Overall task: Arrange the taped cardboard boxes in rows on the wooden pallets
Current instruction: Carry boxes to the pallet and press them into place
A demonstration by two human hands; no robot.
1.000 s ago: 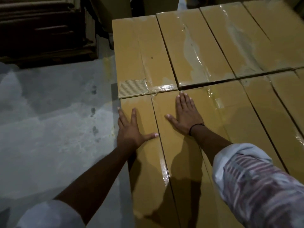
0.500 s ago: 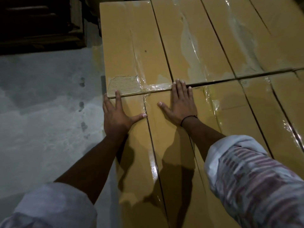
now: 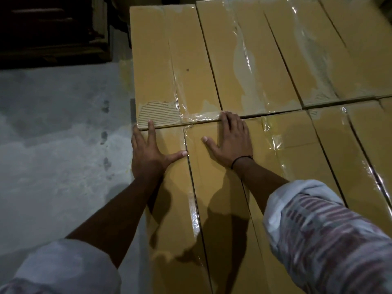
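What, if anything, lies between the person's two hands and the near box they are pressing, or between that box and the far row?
Nothing visible. The left hand and right hand lie flat on the near box, whose far end already meets the far-row box; only a thin seam separates them.

A grey concrete floor [image 3: 59, 145], blotchy and stained with dark spots, lies in dim light; dark wooden pallets [image 3: 51, 28] are stacked at upper left.

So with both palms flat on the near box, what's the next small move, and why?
Probably one last short push forward. The left hand and right hand lie flat on the near box, fingertips at the seam with the far box, where a thin dark gap shows.
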